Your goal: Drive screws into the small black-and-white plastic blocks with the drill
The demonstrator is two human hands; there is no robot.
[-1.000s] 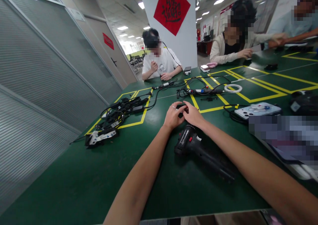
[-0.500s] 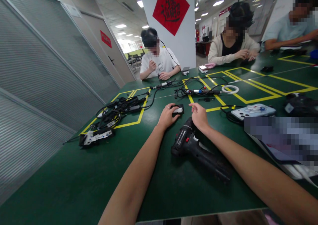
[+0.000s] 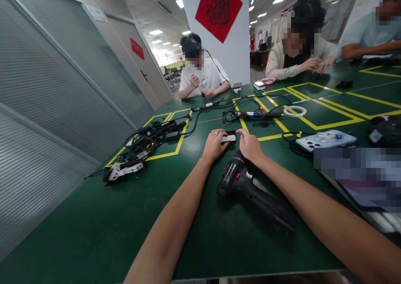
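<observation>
My left hand (image 3: 214, 145) grips the left side of a small flat black piece with a white label (image 3: 228, 138), thumb at its near edge and fingers over its far side. Close to the piece's right edge is my right hand (image 3: 249, 145), its fingers curled in and the index finger pointing at the piece. Whatever those curled fingers hold is hidden. Below both hands a black cordless drill (image 3: 239, 179) lies on its side on the green table, its chuck beside my right wrist and its handle toward the lower right.
Tangled black cables (image 3: 150, 140) and a black part with white tape (image 3: 123, 171) lie at left. Ahead are a corded pen-like tool (image 3: 250, 114) and a white ring (image 3: 295, 111). At right are a phone (image 3: 326, 140) and a dark object (image 3: 384, 130). Several people sit across the table.
My right hand has come closer to the black piece, its index finger now near the edge. The piece shows more between my hands. The view has shifted slightly.
</observation>
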